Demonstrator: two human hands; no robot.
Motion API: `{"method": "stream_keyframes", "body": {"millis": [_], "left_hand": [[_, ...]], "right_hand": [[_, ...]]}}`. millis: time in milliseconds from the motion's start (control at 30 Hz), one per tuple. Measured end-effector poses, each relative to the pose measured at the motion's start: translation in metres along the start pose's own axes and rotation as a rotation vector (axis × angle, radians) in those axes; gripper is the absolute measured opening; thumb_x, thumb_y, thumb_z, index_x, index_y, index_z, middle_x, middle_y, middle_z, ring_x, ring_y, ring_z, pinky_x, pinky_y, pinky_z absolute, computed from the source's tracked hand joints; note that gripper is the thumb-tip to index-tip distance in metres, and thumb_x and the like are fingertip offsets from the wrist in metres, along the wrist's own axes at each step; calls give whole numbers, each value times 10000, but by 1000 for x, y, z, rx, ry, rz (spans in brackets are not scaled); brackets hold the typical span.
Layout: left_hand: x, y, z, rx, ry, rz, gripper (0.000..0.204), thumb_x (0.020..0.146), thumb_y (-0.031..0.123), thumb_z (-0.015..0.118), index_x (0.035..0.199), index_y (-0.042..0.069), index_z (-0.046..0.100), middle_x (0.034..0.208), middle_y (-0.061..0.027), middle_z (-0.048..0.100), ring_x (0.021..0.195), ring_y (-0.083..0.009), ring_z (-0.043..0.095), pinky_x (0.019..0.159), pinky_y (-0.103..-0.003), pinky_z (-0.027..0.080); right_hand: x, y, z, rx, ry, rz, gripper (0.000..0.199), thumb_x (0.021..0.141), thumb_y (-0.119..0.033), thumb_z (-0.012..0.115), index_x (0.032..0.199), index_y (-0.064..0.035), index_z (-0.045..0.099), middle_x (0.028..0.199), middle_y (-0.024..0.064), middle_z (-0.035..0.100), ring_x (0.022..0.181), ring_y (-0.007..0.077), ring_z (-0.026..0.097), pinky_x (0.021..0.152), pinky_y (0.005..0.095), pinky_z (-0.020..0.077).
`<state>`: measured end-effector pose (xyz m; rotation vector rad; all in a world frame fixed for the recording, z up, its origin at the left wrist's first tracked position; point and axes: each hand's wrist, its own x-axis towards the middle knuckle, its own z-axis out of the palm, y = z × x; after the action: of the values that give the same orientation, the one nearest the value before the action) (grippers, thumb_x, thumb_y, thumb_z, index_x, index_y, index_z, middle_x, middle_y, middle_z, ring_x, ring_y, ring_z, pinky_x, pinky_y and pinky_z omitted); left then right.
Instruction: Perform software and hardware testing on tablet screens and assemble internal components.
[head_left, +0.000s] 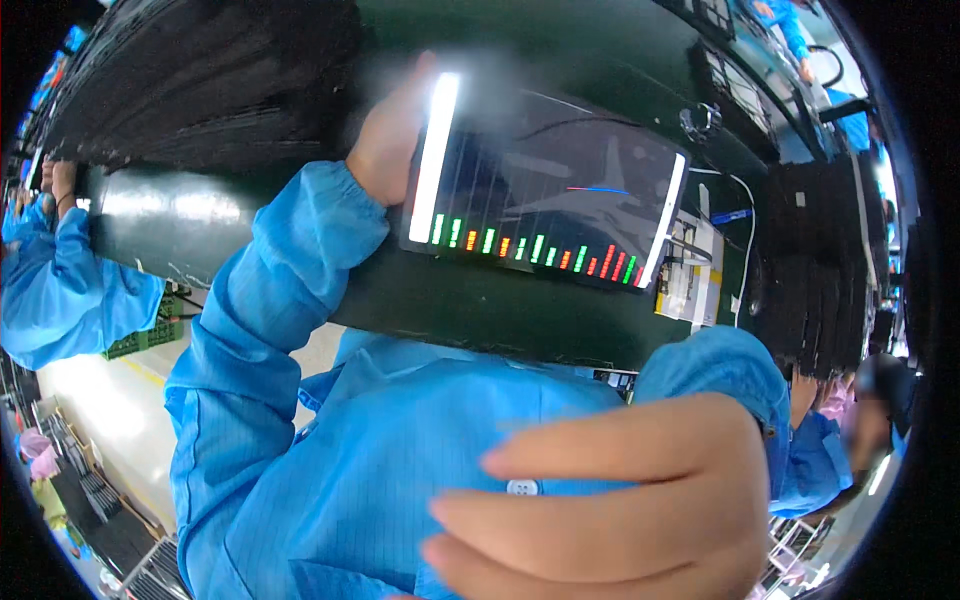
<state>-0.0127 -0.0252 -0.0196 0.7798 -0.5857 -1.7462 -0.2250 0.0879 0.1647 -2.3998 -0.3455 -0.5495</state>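
Note:
A tablet-like screen (550, 180) lies tilted over the dark green bench top, lit with white side bands and rows of green, orange and red bars. My left hand (390, 145) is at its left edge and grips it there, with the fingers partly hidden and blurred by glare. Close to the camera, my right hand (630, 490) hangs in front of my blue smock, away from the screen. Its fingers are stretched and apart, with nothing seen in them. A cable plug (685, 248) meets the right edge of the screen, beside a white and yellow flat pack (690, 280).
Black matting (200, 80) covers the bench at the left, and another black mat (810, 260) lies at the right. A white cable (748, 210) and a blue pen-like item (731, 216) lie near the pack. Other people in blue sleeves (80, 275) sit on both sides.

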Motion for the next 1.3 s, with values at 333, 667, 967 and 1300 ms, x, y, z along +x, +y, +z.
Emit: {"method": "stream_keyframes", "body": {"millis": [333,667,967,1300], "left_hand": [[4,-7,-1,141,120,90,466,926,445,351,1000,39,567,934,-107,630,805,-186,606,774,-317,479],[-3,1,6,-77,-22,-19,482,916,471,356,972,46,576,893,-104,635,774,-202,605,762,-333,478],[-11,10,19,-117,16,-88,502,922,478,325,969,43,571,913,-109,626,788,-209,603,777,-345,466],[0,1,13,-281,-99,-120,517,898,519,349,922,58,583,849,-132,637,753,-222,619,731,-347,488]], "right_hand": [[-56,68,43,-595,197,562,170,631,-95,653,789,-70,597,1004,56,624,993,292,535,800,431,417],[-54,92,60,-691,87,551,98,684,-134,621,743,-90,556,1039,22,606,1120,257,468,943,479,321],[-10,172,-10,-693,396,562,166,820,-101,500,962,-46,566,970,147,600,983,336,526,844,430,391],[8,188,-12,-592,450,545,294,691,10,615,972,-69,580,745,97,607,772,269,585,700,350,444]]}}
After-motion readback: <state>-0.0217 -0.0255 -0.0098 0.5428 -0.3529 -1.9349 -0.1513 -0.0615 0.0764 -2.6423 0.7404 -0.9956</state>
